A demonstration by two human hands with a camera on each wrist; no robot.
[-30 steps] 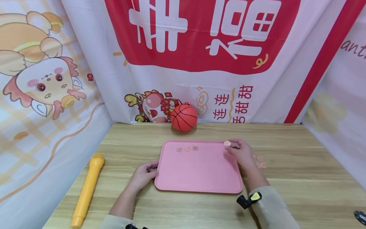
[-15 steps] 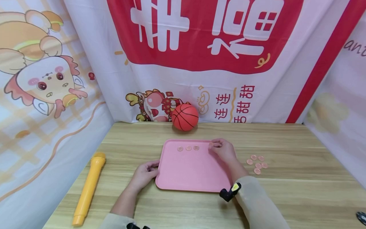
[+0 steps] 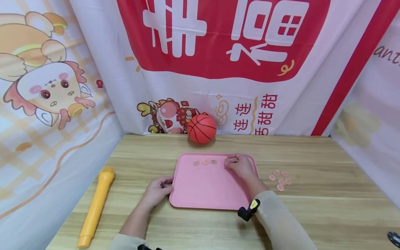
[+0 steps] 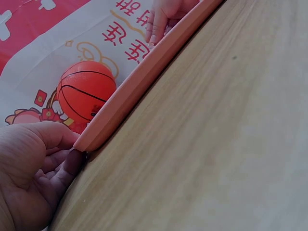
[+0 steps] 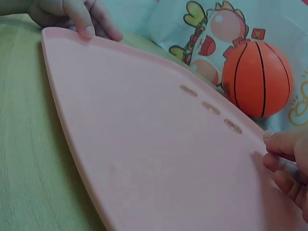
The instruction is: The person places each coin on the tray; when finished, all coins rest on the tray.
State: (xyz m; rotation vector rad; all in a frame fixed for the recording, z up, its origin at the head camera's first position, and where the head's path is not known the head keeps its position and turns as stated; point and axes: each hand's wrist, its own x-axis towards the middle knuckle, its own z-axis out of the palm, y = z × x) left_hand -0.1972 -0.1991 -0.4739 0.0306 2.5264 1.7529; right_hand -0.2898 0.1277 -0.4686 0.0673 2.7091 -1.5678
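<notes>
My left hand [image 3: 158, 191] grips the left rim of a pink rectangular tray [image 3: 212, 189], thumb above and fingers beneath, as the left wrist view shows. Over the tray's far right part, my right hand [image 3: 241, 167] pinches a small copper-coloured coin [image 3: 227, 159] between thumb and fingertips. The fingers mostly cover that coin, and whether it touches the tray I cannot tell. Three matching coins [image 3: 205, 162] lie in a row along the tray's far edge, left of my right hand. They also show as flat discs in the right wrist view [image 5: 211, 108].
Several loose coins [image 3: 281, 181] lie on the wooden table [image 3: 325, 194] right of the tray. A small red basketball [image 3: 201, 128] rests behind the tray against the cloth backdrop [image 3: 290, 104]. A yellow toy microphone [image 3: 97, 206] lies at the left. A black object [image 3: 394, 239] shows at the right edge.
My right hand has moved left over the tray with the coin, from the far right corner toward the row, and lowered slightly. My left hand keeps its place on the rim.
</notes>
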